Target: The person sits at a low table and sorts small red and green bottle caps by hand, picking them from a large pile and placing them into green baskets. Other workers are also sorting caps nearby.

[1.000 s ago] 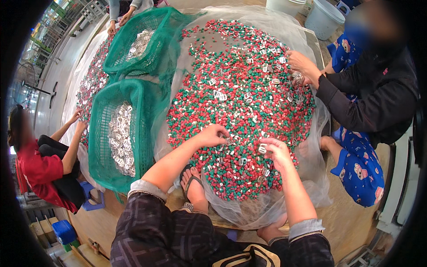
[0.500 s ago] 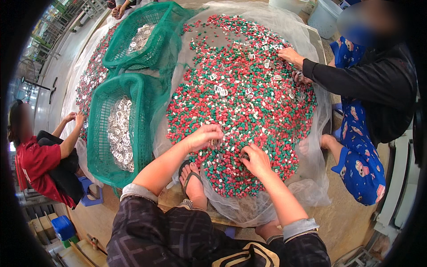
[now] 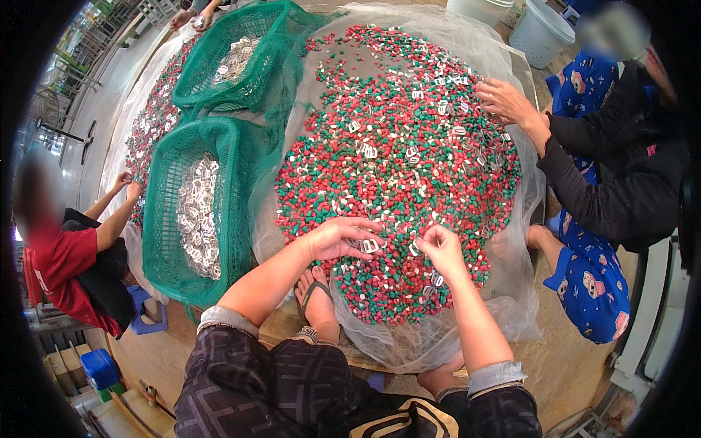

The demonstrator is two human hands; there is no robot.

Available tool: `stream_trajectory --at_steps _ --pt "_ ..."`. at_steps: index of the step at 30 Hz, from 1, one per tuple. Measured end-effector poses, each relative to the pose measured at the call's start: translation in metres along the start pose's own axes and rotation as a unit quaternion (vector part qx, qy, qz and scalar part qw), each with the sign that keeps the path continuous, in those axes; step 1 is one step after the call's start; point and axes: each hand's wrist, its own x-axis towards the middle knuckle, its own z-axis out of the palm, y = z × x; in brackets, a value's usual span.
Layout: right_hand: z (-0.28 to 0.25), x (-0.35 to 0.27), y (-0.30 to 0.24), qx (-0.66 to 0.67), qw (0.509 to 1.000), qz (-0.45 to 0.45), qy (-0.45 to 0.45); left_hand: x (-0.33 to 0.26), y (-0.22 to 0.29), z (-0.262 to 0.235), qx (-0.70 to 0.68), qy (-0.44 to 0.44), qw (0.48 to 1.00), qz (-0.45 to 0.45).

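My left hand (image 3: 339, 238) is over the near part of a spread of small red, green and white pebble-like pieces (image 3: 394, 182). A silvery slotted buckle (image 3: 369, 247) is between its fingertips. To the right, my right hand (image 3: 442, 247) pinches a small silvery piece (image 3: 415, 249) between thumb and forefinger; its exact shape is partly hidden. Just below that hand, loose metal buckles (image 3: 436, 279) lie on the pieces. Several more buckles (image 3: 366, 150) are scattered farther up the pile.
At left stand two green net-lined baskets, the near one (image 3: 235, 212) and the far one (image 3: 179, 93), both holding buckles. White mesh cloth (image 3: 522, 310) lies under the pile. One co-worker's hands (image 3: 507, 102) are at the right edge; another person in red (image 3: 66, 255) sits left. Buckets (image 3: 542, 35) stand behind.
My left hand has lowered slightly, and its buckle shows more plainly. My right hand has moved right and up, uncovering buckles below it. The right co-worker's hands have drawn back toward the edge.
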Motion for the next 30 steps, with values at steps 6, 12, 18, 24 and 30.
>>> stream_trajectory --at_steps 6,12,18,24,30 --pt "0.007 -0.009 -0.029 -0.173 0.973 -0.138 0.061 0.003 -0.007 0.0 0.163 0.044 0.985 0.027" --pt "-0.024 0.006 0.001 0.333 0.925 0.178 -0.039 0.002 -0.011 -0.002 0.605 0.059 0.785 0.12" --pt "-0.063 -0.011 0.021 0.224 0.933 0.261 -0.106 0.002 -0.032 -0.001 0.715 0.099 0.676 0.147" --pt "-0.048 -0.053 0.045 -0.36 0.922 -0.025 -0.139 0.004 -0.027 0.001 0.715 0.114 0.667 0.173" --pt "-0.047 -0.057 0.071 -0.329 0.931 -0.042 -0.153 0.002 -0.026 0.007 0.735 0.11 0.652 0.151"
